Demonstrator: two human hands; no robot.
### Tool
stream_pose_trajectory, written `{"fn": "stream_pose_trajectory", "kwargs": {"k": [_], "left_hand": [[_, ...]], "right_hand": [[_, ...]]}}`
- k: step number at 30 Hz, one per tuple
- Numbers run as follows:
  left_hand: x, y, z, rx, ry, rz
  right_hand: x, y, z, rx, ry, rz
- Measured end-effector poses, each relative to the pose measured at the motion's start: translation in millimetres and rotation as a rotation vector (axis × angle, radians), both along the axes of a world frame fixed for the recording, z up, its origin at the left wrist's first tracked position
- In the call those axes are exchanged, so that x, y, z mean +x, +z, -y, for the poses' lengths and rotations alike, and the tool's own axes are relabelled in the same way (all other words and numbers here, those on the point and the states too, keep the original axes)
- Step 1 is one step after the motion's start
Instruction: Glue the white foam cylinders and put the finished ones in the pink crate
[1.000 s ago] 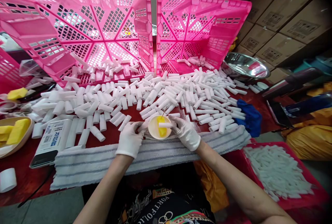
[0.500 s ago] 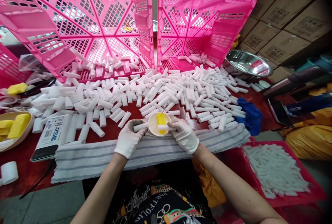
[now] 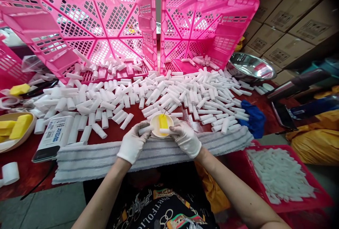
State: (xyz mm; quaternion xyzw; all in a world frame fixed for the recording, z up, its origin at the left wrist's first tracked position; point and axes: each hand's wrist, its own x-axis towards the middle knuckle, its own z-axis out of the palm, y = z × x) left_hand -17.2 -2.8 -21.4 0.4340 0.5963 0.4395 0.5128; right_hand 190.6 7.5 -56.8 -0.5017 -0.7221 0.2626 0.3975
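Note:
In a white glove, my left hand [image 3: 134,143] pinches a short white tube [image 3: 145,129] at the left side of a small cream dish [image 3: 156,120]. My right hand [image 3: 186,138], gloved too, grips another white tube [image 3: 164,130] whose end reaches over the dish. A yellow sponge block [image 3: 163,120] lies in the dish, partly behind that tube, with thin needle-like pieces sticking up from it. Many loose white tubes [image 3: 169,93] are heaped beyond my hands. A striped towel [image 3: 100,162] lies along the table's front edge under my wrists.
Two pink baskets [image 3: 104,38] lie tipped at the back, with tubes inside. A steel bowl [image 3: 250,67] and a blue cloth [image 3: 253,118] are on the right. A digital scale [image 3: 54,138] and a dish of yellow sponges [image 3: 34,124] stand left. A red crate [image 3: 288,206] of white pieces is low right.
Both hands stay over the dish, each still holding a tube. The right tube's end has shifted slightly left and the hands have barely moved.

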Motion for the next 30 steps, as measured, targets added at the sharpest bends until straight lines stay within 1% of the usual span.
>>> {"fn": "stream_pose_trajectory", "kwargs": {"k": [2,3,4,6,8,9,11,13,15,17,19,20,21,22,23,24,26,28,30], "left_hand": [[2,-0.9,0,0.013,0.021,0.038],[2,-0.8,0,0.013,0.028,0.059],[3,-0.3,0,0.01,0.029,0.08],[5,2.3,2,0.009,0.005,0.126],[7,6.6,4,0.018,-0.035,0.156],[8,9.2,5,0.025,-0.058,0.163],[11,13.9,8,0.042,-0.099,0.155],[13,17.1,12,0.053,-0.136,0.117],[16,18.1,16,0.058,-0.188,0.011],[21,17.3,21,0.087,-0.234,-0.176],[28,16.0,26,0.114,-0.246,-0.357],[33,15.6,28,0.098,-0.255,-0.405],[38,15.6,31,0.058,-0.279,-0.418],[44,15.9,33,0.009,-0.314,-0.41],[50,16.6,35,-0.031,-0.355,-0.392],[56,17.6,37,-0.049,-0.383,-0.381],[68,19.3,41,-0.007,-0.39,-0.403],[79,19.9,46,0.073,-0.343,-0.499],[89,19.5,51,0.151,-0.293,-0.635]], "right_hand": [[-1,6.7,5,0.001,0.022,0.014],[-2,10.6,7,-0.004,0.01,-0.033],[-2,14.7,10,-0.022,-0.024,-0.122],[-3,22.1,13,-0.092,-0.135,-0.331],[-3,27.5,12,-0.232,-0.221,-0.47],[-3,29.4,11,-0.318,-0.218,-0.504],[-2,32.1,8,-0.452,-0.151,-0.52],[-3,35.0,7,-0.482,-0.104,-0.452],[-2,38.9,11,-0.403,-0.124,-0.296],[-1,43.7,21,-0.223,-0.14,-0.074],[5,48.8,33,0.071,-0.11,0.198],[8,51.2,39,0.238,-0.102,0.332],[12,53.6,45,0.394,-0.11,0.447],[16,55.7,50,0.517,-0.136,0.53],[19,57.4,55,0.595,-0.169,0.577],[21,58.5,58,0.621,-0.196,0.599],[22,58.1,64,0.571,-0.229,0.577],[19,53.7,67,0.41,-0.292,0.467],[18,46.8,70,0.187,-0.372,0.299]]}}
